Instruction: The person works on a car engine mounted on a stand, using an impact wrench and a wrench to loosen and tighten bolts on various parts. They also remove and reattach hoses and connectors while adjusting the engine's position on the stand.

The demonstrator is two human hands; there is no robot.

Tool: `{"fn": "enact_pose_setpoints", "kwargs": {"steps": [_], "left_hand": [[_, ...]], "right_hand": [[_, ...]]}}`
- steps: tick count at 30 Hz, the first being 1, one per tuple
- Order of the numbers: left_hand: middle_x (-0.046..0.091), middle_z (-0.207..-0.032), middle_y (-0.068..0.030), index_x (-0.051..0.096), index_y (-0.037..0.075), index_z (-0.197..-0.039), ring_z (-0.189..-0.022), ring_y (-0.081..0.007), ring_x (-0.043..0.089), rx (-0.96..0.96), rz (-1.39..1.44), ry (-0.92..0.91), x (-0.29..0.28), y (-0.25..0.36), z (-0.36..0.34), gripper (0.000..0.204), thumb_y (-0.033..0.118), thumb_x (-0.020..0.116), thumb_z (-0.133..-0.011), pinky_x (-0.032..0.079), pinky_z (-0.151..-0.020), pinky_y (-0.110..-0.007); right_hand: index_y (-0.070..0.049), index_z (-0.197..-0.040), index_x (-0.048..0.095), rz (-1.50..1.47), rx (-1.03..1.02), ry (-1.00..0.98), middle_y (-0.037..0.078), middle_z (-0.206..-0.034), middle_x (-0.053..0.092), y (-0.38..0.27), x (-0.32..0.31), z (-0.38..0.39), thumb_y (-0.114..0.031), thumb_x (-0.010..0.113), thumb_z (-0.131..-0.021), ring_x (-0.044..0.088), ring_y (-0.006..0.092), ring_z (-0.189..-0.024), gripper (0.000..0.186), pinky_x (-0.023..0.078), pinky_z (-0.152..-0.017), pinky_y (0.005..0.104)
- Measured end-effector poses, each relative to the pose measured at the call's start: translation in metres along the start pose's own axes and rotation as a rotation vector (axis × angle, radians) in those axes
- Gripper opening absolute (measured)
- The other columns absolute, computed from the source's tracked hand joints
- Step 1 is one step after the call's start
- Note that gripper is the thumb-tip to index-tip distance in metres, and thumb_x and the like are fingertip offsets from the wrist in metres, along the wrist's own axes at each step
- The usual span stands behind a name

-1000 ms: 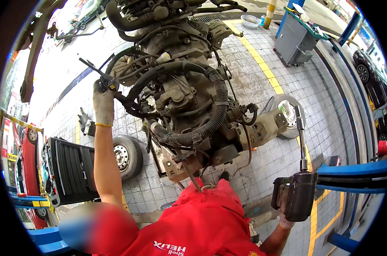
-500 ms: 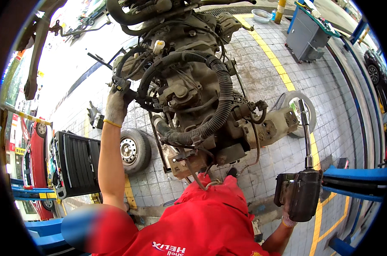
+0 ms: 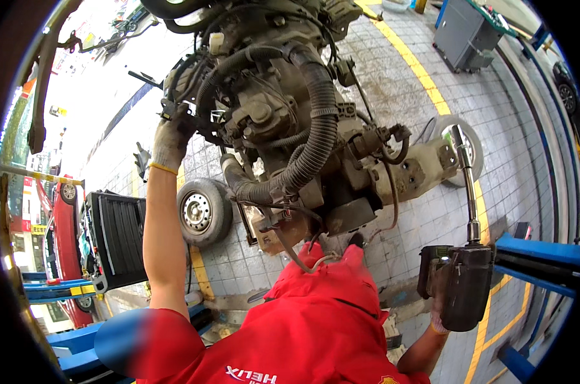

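Black wiring (image 3: 167,109) at upper left meets the left hand (image 3: 174,133), now nearer the engine (image 3: 261,113) at upper centre, its fingers' closure impossible to tell, while the right hand (image 3: 438,301) stays clamped on the lower-right power wrench (image 3: 467,288), leaving one at the wiring.

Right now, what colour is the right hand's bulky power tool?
The bulky power tool is mostly black; head view shows it best.

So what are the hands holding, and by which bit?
Right hand: black power tool, by its handle. Left hand: at the dark cables; whether it grips can't be told.
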State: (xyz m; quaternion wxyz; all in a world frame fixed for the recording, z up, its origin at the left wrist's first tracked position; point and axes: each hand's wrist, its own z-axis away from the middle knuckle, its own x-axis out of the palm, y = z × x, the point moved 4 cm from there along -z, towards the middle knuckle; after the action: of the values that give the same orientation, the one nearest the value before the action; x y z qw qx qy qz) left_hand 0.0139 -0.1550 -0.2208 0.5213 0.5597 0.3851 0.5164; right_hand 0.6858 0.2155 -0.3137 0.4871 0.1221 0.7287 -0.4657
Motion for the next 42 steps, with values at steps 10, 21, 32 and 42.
{"fn": "enact_pose_setpoints", "kwargs": {"steps": [10,21,32,42], "left_hand": [[0.071,-0.111,-0.0135,0.056,-0.001,-0.135,-0.091,-0.0224,0.071,0.006,-0.238,-0.033,0.014,0.025,0.027,0.035,0.013,0.06,-0.102,0.06,-0.086,-0.039],[0.062,-0.091,-0.0039,0.056,0.001,-0.141,-0.075,-0.0117,0.058,0.029,-0.46,0.297,-0.043,0.057,0.073,0.048,0.003,0.055,-0.093,0.057,-0.073,-0.032],[0.054,-0.083,-0.0003,0.062,-0.004,-0.133,-0.07,-0.0103,0.054,0.498,-0.772,0.366,0.08,0.127,0.062,0.055,0.044,0.049,-0.109,0.048,-0.065,-0.027],[0.072,-0.102,-0.0099,0.065,-0.003,-0.128,-0.089,-0.0174,0.069,0.439,-1.155,-0.108,0.177,0.13,0.051,0.046,0.035,0.051,-0.105,0.058,-0.079,-0.03]], "right_hand": [[-0.008,-0.15,0.055,0.063,-0.048,0.099,0.012,-0.151,0.058,-0.045,0.005,-0.027,-0.035,0.071,-0.099,0.05,0.0282,-0.143,0.059,0.036,-0.12,0.0413],[-0.004,-0.137,0.065,0.128,0.049,-0.156,0.018,-0.133,0.069,-0.077,0.03,-0.095,-0.028,0.072,-0.099,0.063,0.0349,-0.126,0.046,0.047,-0.109,0.0455],[-0.003,-0.137,0.061,-0.442,0.488,0.094,0.018,-0.128,0.067,0.005,0.064,-0.049,-0.027,0.069,-0.1,0.066,0.0306,-0.113,0.044,0.053,-0.1,0.0433],[-0.004,-0.131,0.063,-0.488,0.361,0.079,0.015,-0.122,0.068,0.004,0.075,-0.065,-0.03,0.068,-0.1,0.066,0.0269,-0.106,0.041,0.055,-0.094,0.0419]]}}
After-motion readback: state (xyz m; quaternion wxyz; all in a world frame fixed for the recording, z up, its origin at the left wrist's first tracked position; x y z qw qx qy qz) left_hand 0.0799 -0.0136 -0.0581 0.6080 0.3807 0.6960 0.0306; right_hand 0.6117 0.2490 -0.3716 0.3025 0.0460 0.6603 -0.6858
